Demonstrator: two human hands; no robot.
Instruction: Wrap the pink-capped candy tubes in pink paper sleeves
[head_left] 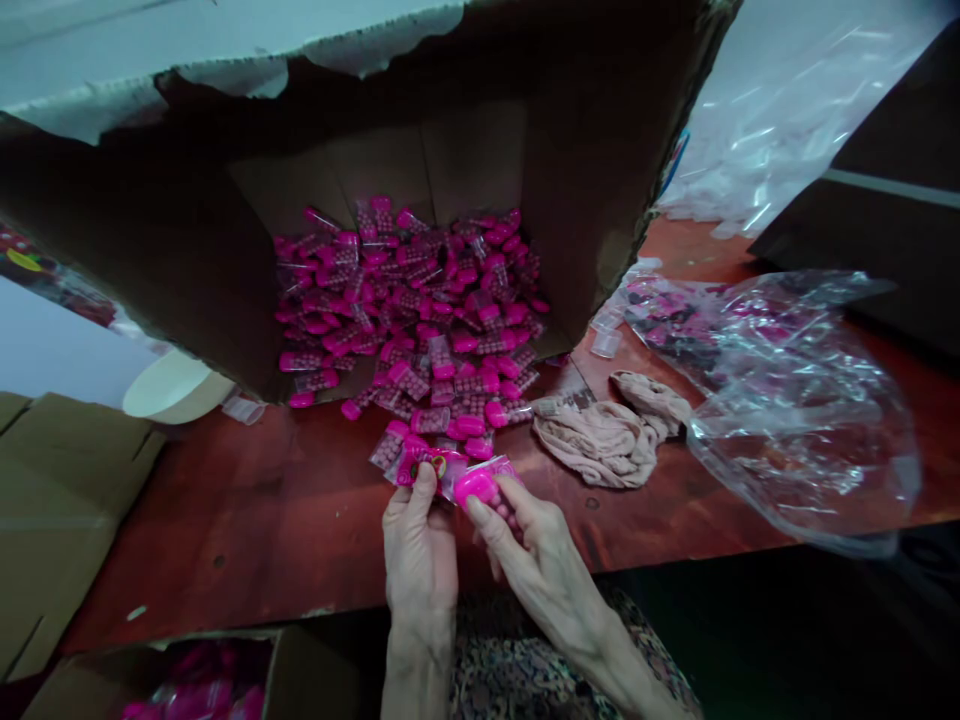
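The left hand (420, 560) pinches a pink packet (420, 468) between thumb and fingers, and the right hand (544, 570) narrowly grips a clear packet with a pink end (480, 487) just beside it. Both hands sit at the near edge of a heap of pink packets (405, 320), which spills from a tilted cardboard box (150, 250) onto a red table (225, 520). To the right lie a beige cloth (607, 435) and a clear plastic bag (802, 420).
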